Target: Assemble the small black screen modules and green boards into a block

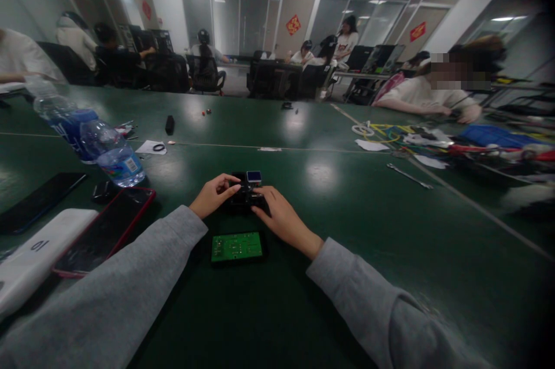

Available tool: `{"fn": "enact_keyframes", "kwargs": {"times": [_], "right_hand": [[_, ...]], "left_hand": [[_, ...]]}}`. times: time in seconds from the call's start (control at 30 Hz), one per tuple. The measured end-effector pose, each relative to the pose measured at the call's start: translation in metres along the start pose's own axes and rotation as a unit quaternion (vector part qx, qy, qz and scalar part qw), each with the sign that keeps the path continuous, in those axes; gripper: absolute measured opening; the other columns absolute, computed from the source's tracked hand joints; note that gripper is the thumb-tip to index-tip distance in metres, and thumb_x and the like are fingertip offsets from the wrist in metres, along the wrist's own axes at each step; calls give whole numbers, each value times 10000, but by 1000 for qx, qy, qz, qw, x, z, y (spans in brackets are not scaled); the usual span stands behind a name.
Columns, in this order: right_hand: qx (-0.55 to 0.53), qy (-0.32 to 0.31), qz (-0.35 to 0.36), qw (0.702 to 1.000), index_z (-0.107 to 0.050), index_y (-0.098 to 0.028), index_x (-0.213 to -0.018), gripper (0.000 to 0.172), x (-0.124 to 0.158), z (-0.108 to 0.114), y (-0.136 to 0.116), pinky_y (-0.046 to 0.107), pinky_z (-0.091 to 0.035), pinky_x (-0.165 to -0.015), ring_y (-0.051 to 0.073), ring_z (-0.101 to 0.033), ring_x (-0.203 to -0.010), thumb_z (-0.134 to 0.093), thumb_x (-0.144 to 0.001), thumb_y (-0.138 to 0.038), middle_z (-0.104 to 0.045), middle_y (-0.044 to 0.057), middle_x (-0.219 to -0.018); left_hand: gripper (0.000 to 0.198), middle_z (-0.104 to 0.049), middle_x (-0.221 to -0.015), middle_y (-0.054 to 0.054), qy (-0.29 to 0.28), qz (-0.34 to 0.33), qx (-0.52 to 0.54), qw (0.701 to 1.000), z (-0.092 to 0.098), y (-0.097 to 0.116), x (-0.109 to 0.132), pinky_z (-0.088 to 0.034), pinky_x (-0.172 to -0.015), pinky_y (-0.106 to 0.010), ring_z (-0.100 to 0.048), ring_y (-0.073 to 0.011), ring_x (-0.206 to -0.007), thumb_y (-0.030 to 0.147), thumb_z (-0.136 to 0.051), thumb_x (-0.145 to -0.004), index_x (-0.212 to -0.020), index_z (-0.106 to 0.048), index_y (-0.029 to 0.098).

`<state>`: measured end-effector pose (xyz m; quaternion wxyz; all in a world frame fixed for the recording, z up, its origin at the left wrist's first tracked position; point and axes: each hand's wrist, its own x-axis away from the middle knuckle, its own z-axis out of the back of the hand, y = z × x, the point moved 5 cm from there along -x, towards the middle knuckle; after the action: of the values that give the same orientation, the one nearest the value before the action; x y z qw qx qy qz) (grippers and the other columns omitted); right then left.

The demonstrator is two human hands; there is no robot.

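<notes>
Both my hands are at a small black device (241, 198) on the dark green table (347, 230). My left hand (215, 194) is on its left side, thumb and fingers curled close together near its top; what they pinch, if anything, is too small to name. My right hand (277, 216) rests against the right side, fingers on top and thumb at the near edge, gripping it. A small module with a dark blue screen (254, 177) stands at the device's far edge. Nearer me lies a green circuit board (237, 246) in a black frame.
At left are plastic bottles (113, 152), a red-edged phone (108, 230), a black phone (41, 201) and a white box (45, 256). A wrench (409, 176), cables (381, 131) and a blue tray (498, 135) lie right. People sit beyond the table.
</notes>
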<state>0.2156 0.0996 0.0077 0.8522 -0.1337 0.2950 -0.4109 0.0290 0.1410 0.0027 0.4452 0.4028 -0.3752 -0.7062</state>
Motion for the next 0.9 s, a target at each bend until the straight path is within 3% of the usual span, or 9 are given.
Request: {"fn": "enact_keyframes", "kwargs": {"times": [0.9], "right_hand": [[11, -1, 1, 1000, -434, -212, -1250, 385, 0, 0, 0, 462, -459, -903, 239, -500, -1088, -561, -891, -266, -491, 96, -1182]], "left_hand": [[349, -642, -800, -36, -7, 11, 7, 1000, -1, 1, 0, -480, -641, -293, -602, -159, -726, 433, -591, -815, -1041, -597, 167]]}}
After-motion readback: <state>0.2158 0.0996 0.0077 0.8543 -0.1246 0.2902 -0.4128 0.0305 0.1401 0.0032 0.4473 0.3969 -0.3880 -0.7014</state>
